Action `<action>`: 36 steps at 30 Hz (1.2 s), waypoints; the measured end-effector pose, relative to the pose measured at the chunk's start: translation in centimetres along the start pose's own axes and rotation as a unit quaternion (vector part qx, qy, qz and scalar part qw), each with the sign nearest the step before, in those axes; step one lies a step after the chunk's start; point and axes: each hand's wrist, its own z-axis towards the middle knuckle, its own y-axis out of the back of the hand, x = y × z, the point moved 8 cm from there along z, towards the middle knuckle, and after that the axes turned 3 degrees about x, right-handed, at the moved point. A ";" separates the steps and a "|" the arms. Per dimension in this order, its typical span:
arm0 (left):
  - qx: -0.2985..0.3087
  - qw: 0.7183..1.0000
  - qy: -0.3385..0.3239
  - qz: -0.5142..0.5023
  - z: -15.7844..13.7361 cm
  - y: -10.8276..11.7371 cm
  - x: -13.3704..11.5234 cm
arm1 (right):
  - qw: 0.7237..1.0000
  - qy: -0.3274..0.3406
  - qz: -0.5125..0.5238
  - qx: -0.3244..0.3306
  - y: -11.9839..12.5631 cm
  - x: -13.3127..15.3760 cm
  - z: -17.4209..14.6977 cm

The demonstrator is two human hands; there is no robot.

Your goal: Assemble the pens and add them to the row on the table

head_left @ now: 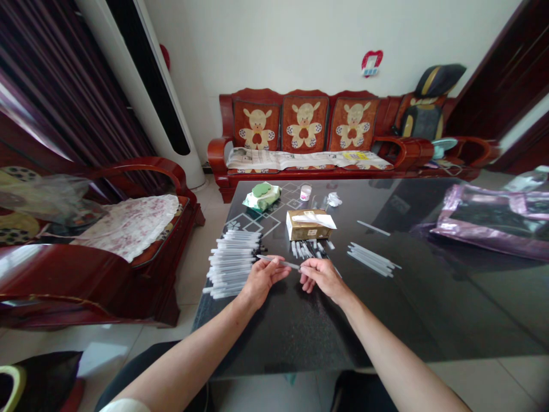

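Observation:
Between my two hands, just above the dark table, is a slim, whitish pen barrel (286, 263), nearly level. My left hand (262, 280) pinches its left part between thumb and fingers. The thumb and forefinger of my right hand (322, 278) close on its right end; whether a small part is also in that pinch is hidden. Left of my left hand lies a thick stack of frosted pens (231, 263), with dark ends facing right. Small clear caps and black pen parts (305, 249) lie beyond my hands. To the right is a small pile of frosted pen barrels (372, 260).
A tissue box (309, 225) stands behind the caps. Further back are a green wipes pack (262, 197), a small pinkish-white cup (305, 192) and crumpled tissue (334, 199). One loose barrel (373, 228) lies right. A purple-edged bag (493, 220) occupies the table's right end.

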 end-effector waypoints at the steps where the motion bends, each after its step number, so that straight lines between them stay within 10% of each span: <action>1: 0.001 1.000 0.001 0.001 0.0 0.0 0.0 | 1.000 -0.002 -0.001 0.001 -0.1 0.0 0.0; 36: -0.080 0.997 -0.002 -0.002 -0.2 1.2 0.9 | 0.990 0.066 -0.105 -0.070 0.4 1.5 -0.4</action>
